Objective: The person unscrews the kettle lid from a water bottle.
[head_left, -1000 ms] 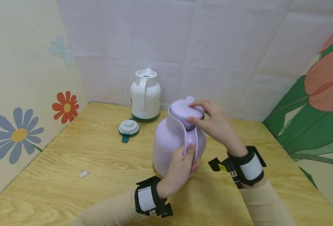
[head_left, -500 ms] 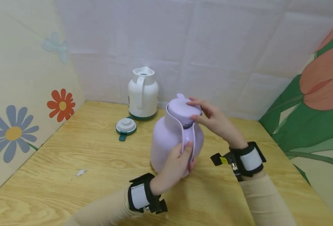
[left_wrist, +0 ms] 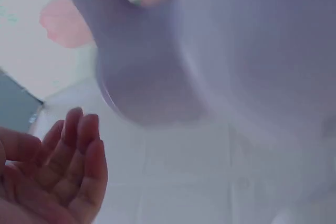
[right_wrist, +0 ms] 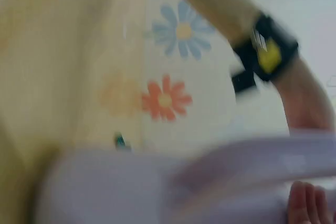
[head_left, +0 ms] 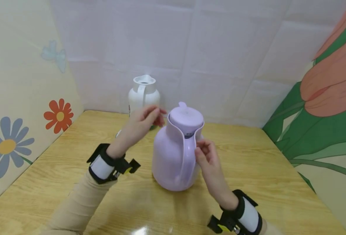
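Observation:
A lilac vacuum jug stands upright on the table, its handle facing me. The round lilac lid sits in the neck, with a dark strip showing beneath it on the handle side. My left hand is just left of the neck, its fingers loosely bent and nothing in them; the left wrist view shows this hand apart from the jug. At the handle's right edge are the thumb and fingertips of my right hand, not wrapped round it. The right wrist view is blurred.
Behind the left hand a white jug without a lid stands near the back wall. Its separate lid is almost wholly hidden behind the left forearm. Flower-printed panels border the wooden table on both sides.
My left hand has let go of the handle and moved up and left beside the neck. The right hand has left the lid and come down to the handle.

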Demonstrator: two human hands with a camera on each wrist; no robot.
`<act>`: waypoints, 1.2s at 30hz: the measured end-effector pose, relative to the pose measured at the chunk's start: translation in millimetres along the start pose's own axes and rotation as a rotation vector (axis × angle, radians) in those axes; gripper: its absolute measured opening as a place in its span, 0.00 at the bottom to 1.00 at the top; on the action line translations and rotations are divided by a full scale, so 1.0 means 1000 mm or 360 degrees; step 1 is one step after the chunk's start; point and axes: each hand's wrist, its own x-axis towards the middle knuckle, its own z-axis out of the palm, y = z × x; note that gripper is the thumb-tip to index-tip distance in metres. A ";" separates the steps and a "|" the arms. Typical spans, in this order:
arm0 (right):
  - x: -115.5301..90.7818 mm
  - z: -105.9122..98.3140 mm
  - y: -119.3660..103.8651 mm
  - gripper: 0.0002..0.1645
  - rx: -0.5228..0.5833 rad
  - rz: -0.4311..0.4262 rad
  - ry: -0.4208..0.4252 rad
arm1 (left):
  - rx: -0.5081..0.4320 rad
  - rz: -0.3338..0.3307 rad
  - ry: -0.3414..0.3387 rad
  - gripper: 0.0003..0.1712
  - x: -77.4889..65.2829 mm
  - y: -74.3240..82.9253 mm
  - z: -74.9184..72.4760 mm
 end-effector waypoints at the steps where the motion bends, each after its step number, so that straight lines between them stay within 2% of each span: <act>1: -0.005 0.004 0.002 0.12 0.0075 0.0051 -0.0066 | 0.0121 0.0065 0.0004 0.15 0.009 -0.002 -0.003; 3: -0.013 0.011 0.006 0.13 0.0209 0.0100 -0.0187 | 0.0413 0.0182 -0.0079 0.18 0.027 -0.005 -0.007; 6: -0.017 0.021 0.012 0.13 0.0353 0.0041 -0.0281 | 0.0814 0.0353 -0.0350 0.23 0.050 -0.010 -0.006; 9: -0.017 0.028 0.016 0.13 0.0394 -0.0040 -0.0227 | 0.1000 0.0421 -0.0611 0.25 0.065 -0.016 -0.004; 12: -0.018 0.033 0.018 0.13 0.0367 -0.0048 -0.0122 | 0.1044 0.0443 -0.0701 0.24 0.075 -0.023 -0.004; 16: -0.021 0.038 0.020 0.14 0.0338 -0.0021 -0.0015 | 0.1036 0.0502 -0.0640 0.20 0.076 -0.031 -0.007; 20: -0.022 0.039 0.022 0.13 0.0332 -0.0072 0.0028 | 0.1035 0.0646 -0.0490 0.17 0.067 -0.035 -0.011; 26: -0.023 0.039 0.022 0.13 0.0336 -0.0163 0.0042 | 0.1023 0.0831 -0.0261 0.15 0.049 -0.034 -0.016; 33: -0.024 0.041 0.021 0.13 0.0289 -0.0111 0.0072 | 0.1084 0.0978 0.0007 0.13 0.021 -0.025 -0.011; 36: -0.025 0.042 0.021 0.14 0.0273 -0.0081 0.0084 | 0.1055 0.1026 0.0077 0.13 0.012 -0.020 -0.007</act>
